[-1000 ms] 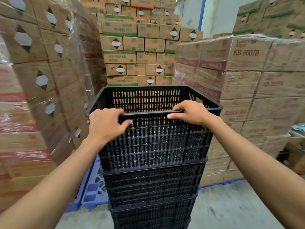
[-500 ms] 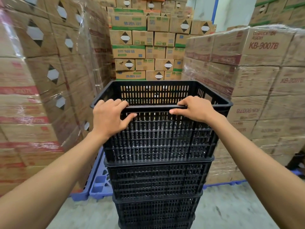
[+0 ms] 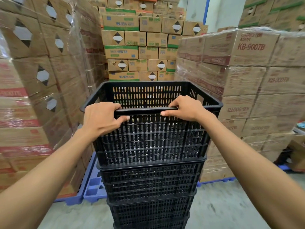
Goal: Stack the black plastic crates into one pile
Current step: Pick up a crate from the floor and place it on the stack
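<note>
Top crate [image 3: 151,139]: black, slotted, seated on the crate pile [image 3: 150,192] at centre. Left hand [image 3: 100,119] and right hand [image 3: 184,108] both closed over its near rim. Step: settling it; next, release (check seating first). Shrink-wrapped cartons [image 3: 247,76] either side.

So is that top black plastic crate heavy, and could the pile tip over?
Probably light: the top black plastic crate is mostly slots and looks empty. Likely stiff, with a thick rim under the left hand and right hand. The tall, narrow pile might wobble if pushed hard.
</note>
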Demonstrator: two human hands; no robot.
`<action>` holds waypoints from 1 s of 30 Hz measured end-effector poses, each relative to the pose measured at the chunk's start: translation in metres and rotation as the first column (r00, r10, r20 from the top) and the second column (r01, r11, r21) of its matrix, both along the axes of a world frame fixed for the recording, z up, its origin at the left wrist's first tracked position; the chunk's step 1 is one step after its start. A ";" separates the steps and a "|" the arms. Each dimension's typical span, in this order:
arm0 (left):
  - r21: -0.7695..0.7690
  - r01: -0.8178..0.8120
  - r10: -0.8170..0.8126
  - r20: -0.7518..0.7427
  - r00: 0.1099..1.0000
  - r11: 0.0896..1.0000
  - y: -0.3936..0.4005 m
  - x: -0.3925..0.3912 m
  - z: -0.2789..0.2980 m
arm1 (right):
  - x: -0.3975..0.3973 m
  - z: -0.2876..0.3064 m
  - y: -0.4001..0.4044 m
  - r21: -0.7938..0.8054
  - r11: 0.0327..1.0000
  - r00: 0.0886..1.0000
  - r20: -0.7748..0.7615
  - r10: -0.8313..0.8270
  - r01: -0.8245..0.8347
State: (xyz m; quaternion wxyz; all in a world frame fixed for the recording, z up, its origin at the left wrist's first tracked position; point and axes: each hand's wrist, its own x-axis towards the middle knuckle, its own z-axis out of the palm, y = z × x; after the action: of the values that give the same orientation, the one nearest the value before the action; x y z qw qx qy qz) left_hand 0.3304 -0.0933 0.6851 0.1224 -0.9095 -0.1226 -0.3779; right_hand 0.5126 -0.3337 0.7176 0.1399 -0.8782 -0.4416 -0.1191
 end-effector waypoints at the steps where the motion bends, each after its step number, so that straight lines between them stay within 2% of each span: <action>1: 0.002 -0.009 0.009 0.004 1.000 1.000 -0.001 -0.001 0.000 | 0.000 0.000 0.000 -0.001 1.000 1.000 0.004 0.010 -0.010; 8: -0.082 -0.059 0.055 -0.047 0.997 0.995 0.003 -0.005 0.003 | 0.001 -0.003 0.003 0.007 0.996 0.993 0.084 0.083 -0.083; 14: 0.017 -0.106 0.104 0.083 0.991 0.994 -0.011 0.005 -0.011 | 0.005 -0.014 0.004 0.051 0.998 0.968 0.246 -0.046 0.034; 17: 0.015 -0.124 0.121 0.119 0.985 0.992 -0.011 0.004 -0.019 | 0.003 -0.021 0.002 0.103 0.995 0.940 0.339 -0.046 0.011; 23: -0.041 -0.103 0.107 0.117 0.987 0.994 -0.010 0.002 -0.021 | 0.001 -0.014 0.003 0.040 0.996 0.973 0.214 -0.090 0.083; 28: -0.057 -0.112 0.116 0.089 0.989 0.992 -0.011 0.001 -0.020 | -0.003 -0.023 0.001 0.107 0.993 0.944 0.320 -0.080 0.048; 30: -0.092 -0.099 0.104 0.056 0.993 0.991 -0.014 -0.003 -0.016 | -0.007 -0.025 -0.002 0.130 0.991 0.947 0.313 -0.076 0.037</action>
State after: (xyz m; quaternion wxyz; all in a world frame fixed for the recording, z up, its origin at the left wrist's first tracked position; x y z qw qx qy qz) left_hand 0.3270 -0.1072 0.6694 0.0971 -0.8948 -0.1890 -0.3926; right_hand 0.5054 -0.3352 0.6927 0.1174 -0.8497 -0.4249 -0.2894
